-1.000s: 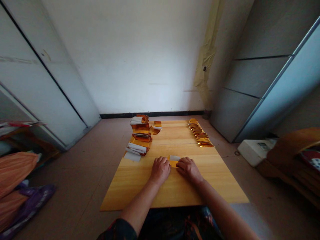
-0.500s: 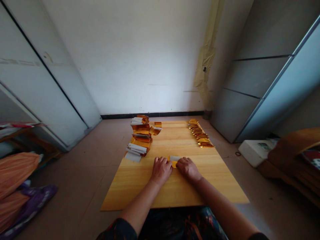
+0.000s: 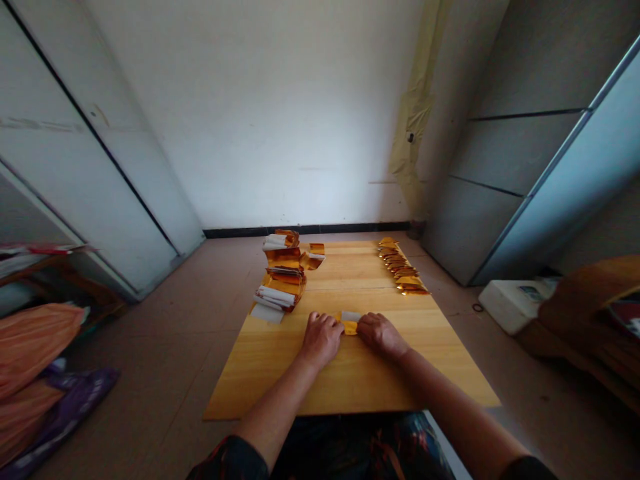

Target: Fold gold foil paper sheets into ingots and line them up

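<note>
A small gold foil paper (image 3: 349, 324) with a white back lies on the wooden table (image 3: 350, 380) between my hands. My left hand (image 3: 320, 339) presses on its left edge with curled fingers. My right hand (image 3: 381, 333) pinches its right side, fingers closed on it. A tall stack of gold and white foil sheets (image 3: 281, 275) stands at the table's far left. A row of folded gold pieces (image 3: 400, 268) runs along the far right edge.
A white box (image 3: 510, 303) sits on the floor at the right beside a wooden chair (image 3: 585, 307). Orange and purple cloth (image 3: 40, 373) lies at the left. Grey cabinet doors flank both sides, a white wall stands behind.
Both hands have closed in slightly on the gold paper, and the paper looks more folded than before. The stack and the row of folded pieces have not moved.
</note>
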A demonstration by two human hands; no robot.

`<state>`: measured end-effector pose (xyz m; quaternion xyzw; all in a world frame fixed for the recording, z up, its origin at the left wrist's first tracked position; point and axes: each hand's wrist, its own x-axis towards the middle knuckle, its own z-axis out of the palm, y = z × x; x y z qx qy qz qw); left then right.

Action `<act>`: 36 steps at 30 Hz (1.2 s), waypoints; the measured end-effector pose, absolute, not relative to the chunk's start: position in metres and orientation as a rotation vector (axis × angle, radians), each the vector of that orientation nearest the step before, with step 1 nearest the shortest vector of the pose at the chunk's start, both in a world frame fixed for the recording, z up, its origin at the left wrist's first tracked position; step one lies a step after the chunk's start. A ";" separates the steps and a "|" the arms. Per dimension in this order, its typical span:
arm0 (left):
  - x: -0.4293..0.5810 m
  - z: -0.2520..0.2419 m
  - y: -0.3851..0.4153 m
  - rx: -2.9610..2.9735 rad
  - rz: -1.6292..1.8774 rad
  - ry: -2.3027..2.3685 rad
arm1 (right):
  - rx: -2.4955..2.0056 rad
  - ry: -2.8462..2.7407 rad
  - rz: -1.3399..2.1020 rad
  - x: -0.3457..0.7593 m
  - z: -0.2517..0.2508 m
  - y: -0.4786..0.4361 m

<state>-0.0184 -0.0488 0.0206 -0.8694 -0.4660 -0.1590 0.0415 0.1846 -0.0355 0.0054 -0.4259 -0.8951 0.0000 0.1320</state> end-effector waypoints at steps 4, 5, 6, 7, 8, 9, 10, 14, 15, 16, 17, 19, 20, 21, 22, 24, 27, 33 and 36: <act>-0.014 0.018 -0.048 -2.605 -0.480 -1.450 | -1.270 -2.507 0.116 0.184 0.003 -0.028; -0.012 0.016 -0.048 -2.581 -0.476 -1.456 | -1.276 -2.498 0.162 0.184 0.004 -0.026; -0.010 0.014 -0.048 -2.555 -0.473 -1.461 | -1.286 -2.492 0.198 0.185 0.004 -0.025; -0.009 0.012 -0.047 -2.530 -0.474 -1.461 | -1.298 -2.489 0.223 0.186 0.006 -0.025; -0.008 0.009 -0.047 -2.510 -0.481 -1.455 | -1.308 -2.488 0.235 0.186 0.007 -0.026; -0.007 0.007 -0.047 -2.493 -0.492 -1.444 | -1.315 -2.490 0.234 0.186 0.009 -0.027; -0.007 0.006 -0.048 -2.480 -0.506 -1.432 | -1.317 -2.493 0.219 0.186 0.011 -0.029; -0.008 0.003 -0.049 -2.457 -0.563 -1.400 | -1.321 -2.519 0.012 0.177 0.017 -0.039; -0.008 0.002 -0.049 -2.455 -0.568 -1.393 | -1.314 -2.530 -0.052 0.173 0.017 -0.041; -0.009 0.002 -0.048 -2.455 -0.569 -1.386 | -1.297 -2.547 -0.105 0.169 0.017 -0.042; -0.009 0.002 -0.048 -2.454 -0.568 -1.382 | -1.275 -2.564 -0.149 0.166 0.016 -0.042; -0.010 0.001 -0.048 -2.454 -0.564 -1.379 | -1.235 -2.583 -0.212 0.162 0.013 -0.043; -0.010 0.001 -0.048 -2.454 -0.562 -1.380 | -1.226 -2.583 -0.234 0.161 0.011 -0.043; -0.010 0.000 -0.048 -2.453 -0.560 -1.382 | -1.230 -2.572 -0.254 0.162 0.008 -0.044; -0.010 -0.001 -0.048 -2.452 -0.559 -1.382 | -1.240 -2.557 -0.270 0.164 0.006 -0.044; -0.010 -0.001 -0.048 -2.453 -0.559 -1.377 | -1.267 -2.522 -0.288 0.169 0.000 -0.046; -0.011 -0.001 -0.048 -2.451 -0.557 -1.361 | -1.298 -2.475 -0.278 0.177 -0.005 -0.048; -0.011 -0.001 -0.048 -2.450 -0.566 -1.354 | -1.305 -2.376 -0.128 0.184 -0.003 -0.043; -0.013 0.000 -0.048 -2.460 -0.576 -1.363 | -1.224 -2.363 -0.030 0.186 0.000 -0.040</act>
